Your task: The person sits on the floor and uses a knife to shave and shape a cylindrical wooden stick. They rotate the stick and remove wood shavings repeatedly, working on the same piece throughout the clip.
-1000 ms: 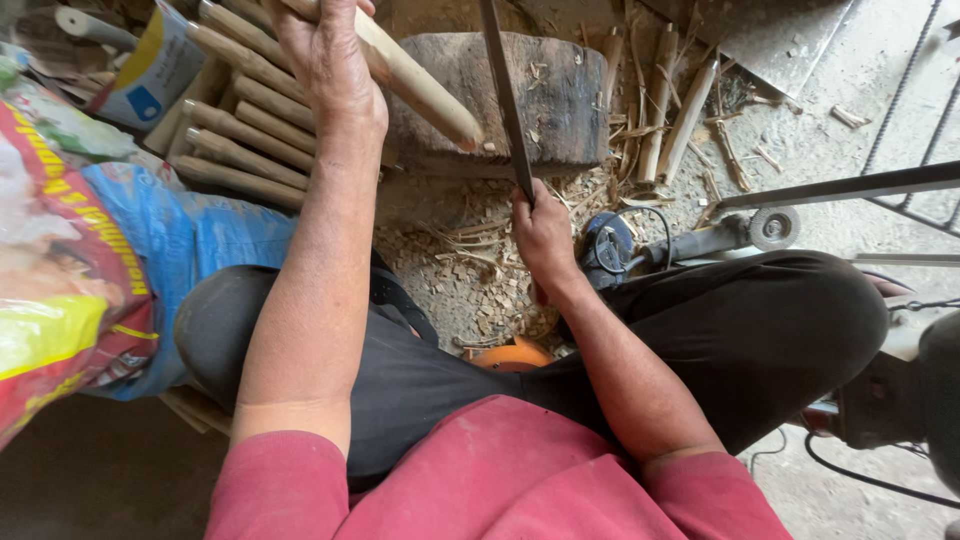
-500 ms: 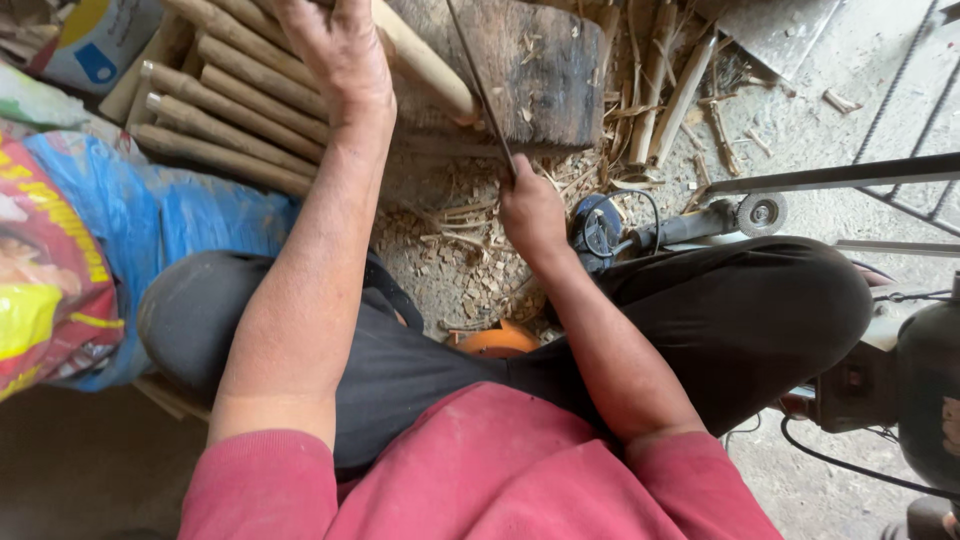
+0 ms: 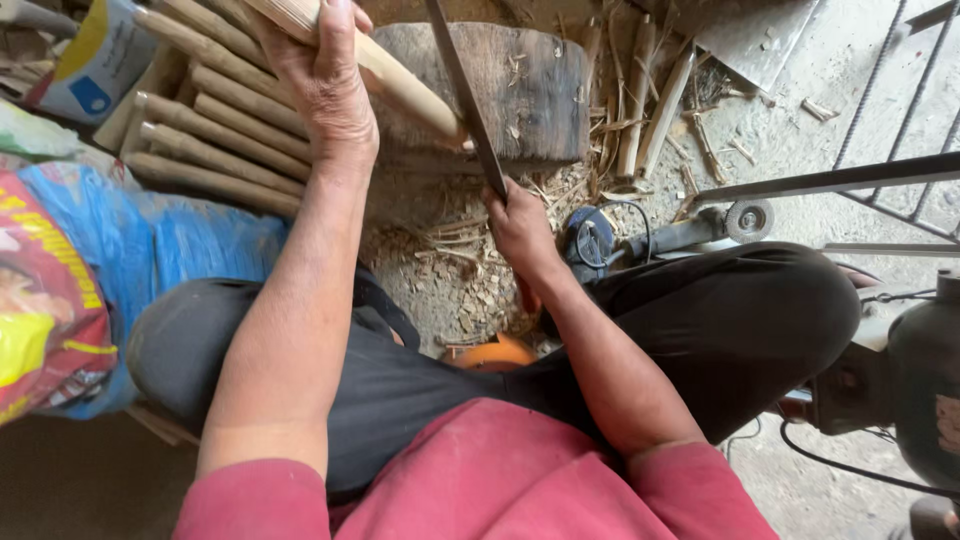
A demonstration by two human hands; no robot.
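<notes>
head view is showing the left hand [image 3: 325,85] wrapping around a pale, smooth wooden stick [image 3: 400,85], its long axis slanting from upper left down to the right, the lower tip resting on a dark, worn wooden chopping block [image 3: 530,90]. the right hand [image 3: 520,225] is gripping the handle of a long dark blade [image 3: 465,100] that is running up and slightly left, crossing the stick near its tip. rough sticks [image 3: 215,150] are lying stacked beside the block, wood chips [image 3: 450,290] littering the floor. compared with half a second ago, the blade is standing closer to the stick's tip.
</notes>
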